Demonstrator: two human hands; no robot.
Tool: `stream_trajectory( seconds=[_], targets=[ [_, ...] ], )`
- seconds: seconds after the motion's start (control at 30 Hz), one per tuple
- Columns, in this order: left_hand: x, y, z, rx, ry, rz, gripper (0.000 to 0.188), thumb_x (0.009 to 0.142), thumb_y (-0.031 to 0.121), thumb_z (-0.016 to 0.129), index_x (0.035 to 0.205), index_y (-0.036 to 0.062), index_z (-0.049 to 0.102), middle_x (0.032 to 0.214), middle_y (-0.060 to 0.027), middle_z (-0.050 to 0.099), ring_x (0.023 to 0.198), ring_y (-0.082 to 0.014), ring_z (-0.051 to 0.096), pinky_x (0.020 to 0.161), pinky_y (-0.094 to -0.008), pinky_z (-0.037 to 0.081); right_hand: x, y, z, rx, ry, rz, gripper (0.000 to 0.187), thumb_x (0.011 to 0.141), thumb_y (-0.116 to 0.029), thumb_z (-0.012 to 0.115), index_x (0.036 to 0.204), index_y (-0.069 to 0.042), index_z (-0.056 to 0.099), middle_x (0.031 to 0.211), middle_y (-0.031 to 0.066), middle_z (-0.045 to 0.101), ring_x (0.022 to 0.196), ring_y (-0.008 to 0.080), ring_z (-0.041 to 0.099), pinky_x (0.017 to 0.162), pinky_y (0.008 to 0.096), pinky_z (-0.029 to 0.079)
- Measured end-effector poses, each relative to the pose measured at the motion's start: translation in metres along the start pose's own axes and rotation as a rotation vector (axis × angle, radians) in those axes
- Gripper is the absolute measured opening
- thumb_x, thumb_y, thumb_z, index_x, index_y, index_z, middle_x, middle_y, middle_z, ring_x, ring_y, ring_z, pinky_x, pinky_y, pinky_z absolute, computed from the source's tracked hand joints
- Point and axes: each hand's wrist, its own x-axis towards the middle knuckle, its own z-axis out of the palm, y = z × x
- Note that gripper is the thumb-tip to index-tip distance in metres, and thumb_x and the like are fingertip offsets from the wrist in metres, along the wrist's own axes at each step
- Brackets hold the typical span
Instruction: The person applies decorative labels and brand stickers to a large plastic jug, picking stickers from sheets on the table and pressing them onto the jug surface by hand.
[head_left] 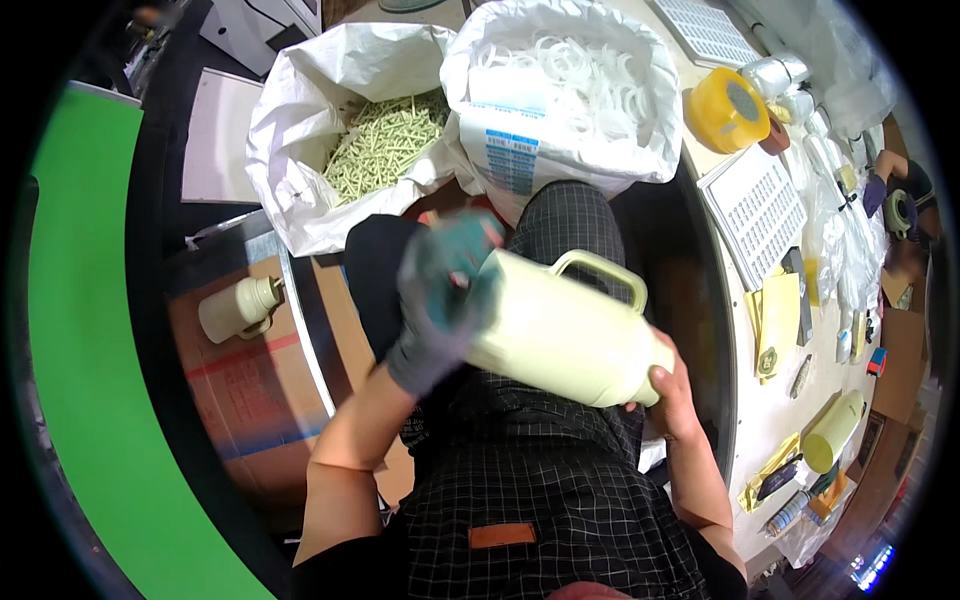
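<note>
A pale yellow-green thermos jug (560, 335) lies on its side across my lap, its loop handle (605, 272) on the far side. My right hand (668, 385) is closed around its narrower right end, bare fingers and thumb showing. At the wide left end is my left hand (440, 290), in a grey and green glove. Motion smears that hand, so its fingers and grip cannot be made out.
Ahead stand a white sack of pale green screw-like pieces (390, 145) and a sack of translucent rings (580, 85). Another jug (238, 310) lies on cardboard at left. The right-hand table (715, 410) holds tape (728, 110), printed sheets (755, 215) and a pale green cylinder (833, 432). A green belt-like surface (85, 330) runs along the far left.
</note>
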Motion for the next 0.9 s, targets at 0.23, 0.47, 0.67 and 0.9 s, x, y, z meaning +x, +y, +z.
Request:
stream_trajectory(
  seconds=[0.23,0.47,0.67,0.9],
  targets=[
    [0.065,-0.201,-0.016,-0.086,-0.117,-0.79,0.097,0.076,0.034,0.096,0.145,-0.0135,0.047,0.118,-0.0183,0.073,0.103,-0.0217,0.072,0.081,-0.0294,0.059,0.022,-0.009,0.0,-0.461,0.469,-0.615,0.118,0.076,-0.045,0.089,0.162,0.002,0.025,0.155,0.0191,0.042,0.144,0.0304,0.044,0.12,0.0461,0.036],
    [-0.016,-0.156,-0.012,0.091,-0.134,-0.825,0.046,0.087,0.012,0.085,0.126,-0.003,0.065,0.103,-0.0082,0.078,0.087,-0.013,0.073,0.08,-0.0275,0.06,0.025,0.05,-0.008,-0.913,0.435,-0.811,0.111,0.071,-0.004,0.088,0.163,-0.002,0.027,0.167,0.024,0.034,0.153,0.0371,0.039,0.124,0.0481,0.033],
    [0.007,-0.096,0.001,0.501,0.051,-0.456,0.038,0.087,0.008,0.08,0.124,0.0069,0.072,0.093,-0.0103,0.075,0.081,-0.0223,0.073,0.076,-0.0334,0.057,0.032,0.051,-0.009,-0.97,0.472,-0.911,0.114,0.064,-0.001,0.09,0.162,-0.012,0.033,0.162,0.0317,0.039,0.144,0.049,0.048,0.115,0.0535,0.044],
    [-0.002,-0.083,-0.005,0.547,0.033,-0.194,0.025,0.086,0.005,0.077,0.11,0.0062,0.073,0.099,-0.0121,0.075,0.088,-0.0336,0.073,0.078,-0.0388,0.059,0.028,0.063,-0.008,-0.935,0.473,-0.924,0.117,0.063,0.0,0.091,0.163,-0.01,0.031,0.164,0.0291,0.037,0.148,0.0459,0.043,0.121,0.0533,0.037]
  ],
)
